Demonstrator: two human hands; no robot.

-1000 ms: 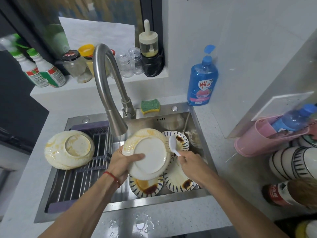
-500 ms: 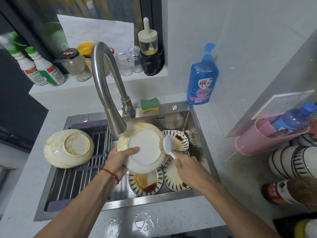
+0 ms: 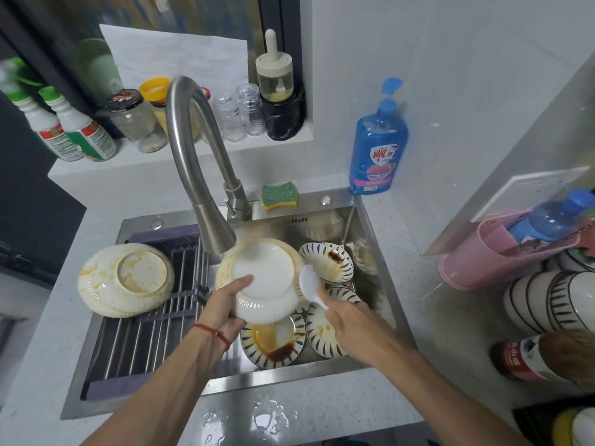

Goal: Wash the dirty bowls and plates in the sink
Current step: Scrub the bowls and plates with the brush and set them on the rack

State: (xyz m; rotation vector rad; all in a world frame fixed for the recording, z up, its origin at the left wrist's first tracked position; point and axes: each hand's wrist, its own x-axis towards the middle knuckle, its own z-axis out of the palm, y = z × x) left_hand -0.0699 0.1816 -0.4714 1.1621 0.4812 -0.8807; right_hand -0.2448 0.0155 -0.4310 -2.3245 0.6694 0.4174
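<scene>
Closer under the faucet [image 3: 206, 175] now comes the white bowl [image 3: 264, 281], upside down over the sink [image 3: 370, 239]; left hand [image 3: 225, 304] grips its rim, right hand [image 3: 347, 317] holds the brush [image 3: 310, 284] against its edge. Best scrub round that yellow-stained rim, turning steadily.

Honestly we can't read much here: the blue soap bottle [image 3: 377, 146] at the sink's back right corner has a red label, characters too blurry.
</scene>
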